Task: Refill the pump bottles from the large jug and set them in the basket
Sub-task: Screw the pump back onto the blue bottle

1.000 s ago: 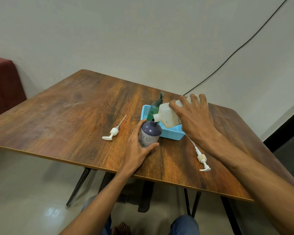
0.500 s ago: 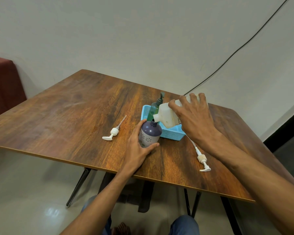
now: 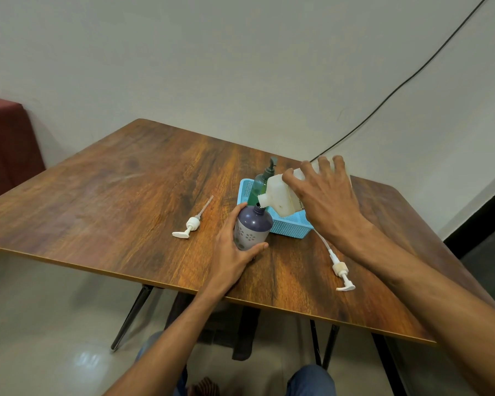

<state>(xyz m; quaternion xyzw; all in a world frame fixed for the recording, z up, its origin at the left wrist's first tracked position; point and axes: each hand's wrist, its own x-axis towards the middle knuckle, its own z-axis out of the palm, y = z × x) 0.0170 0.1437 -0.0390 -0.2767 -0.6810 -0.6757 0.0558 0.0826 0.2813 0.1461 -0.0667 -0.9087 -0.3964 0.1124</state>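
So that nothing spilled, the left hand (image 3: 232, 252) held the purple bottle (image 3: 252, 228) with curled fingers beside the basket (image 3: 290, 227); the right hand (image 3: 323, 198) gripped the tipped jug (image 3: 277, 195) over it, fingers spread.

One wide camera sits on the person's head, looking forward and down across the bench (image 3: 120, 201) toward the wall (image 3: 240, 67), close over the bench's near edge, floor (image 3: 40, 310) showing below.

White jug (image 3: 277, 195) tilted, spout over open purple bottle (image 3: 252, 228); green pump bottle (image 3: 259, 182) upright in blue basket (image 3: 290, 225).
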